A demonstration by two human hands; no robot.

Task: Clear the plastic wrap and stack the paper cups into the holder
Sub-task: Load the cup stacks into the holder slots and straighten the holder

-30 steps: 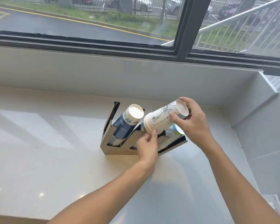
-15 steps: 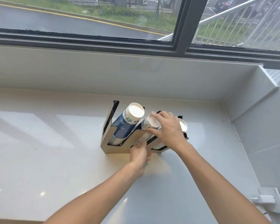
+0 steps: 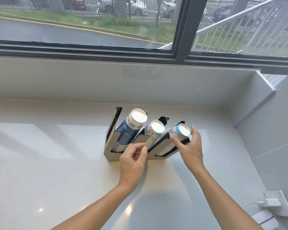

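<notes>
A metal cup holder (image 3: 108, 151) with three slanted slots stands on the pale counter. A dark blue cup stack (image 3: 129, 130) fills the left slot, a white printed stack (image 3: 154, 132) the middle one, and a white stack with a green-blue rim (image 3: 179, 134) the right one. My left hand (image 3: 133, 159) hovers just in front of the holder's middle divider, fingers loosely curled and holding nothing. My right hand (image 3: 190, 149) is spread beside the right stack, thumb and fingers a little apart from it. No plastic wrap is visible.
The counter (image 3: 56, 163) ends at a low sill wall under a window (image 3: 90, 30) behind the holder. A side wall closes the right end. A white charger sits in a wall socket (image 3: 273, 203) at the lower right.
A second ago both hands held the white printed stack above the holder. It now rests in the middle slot, and both hands have let go and drawn back slightly.
</notes>
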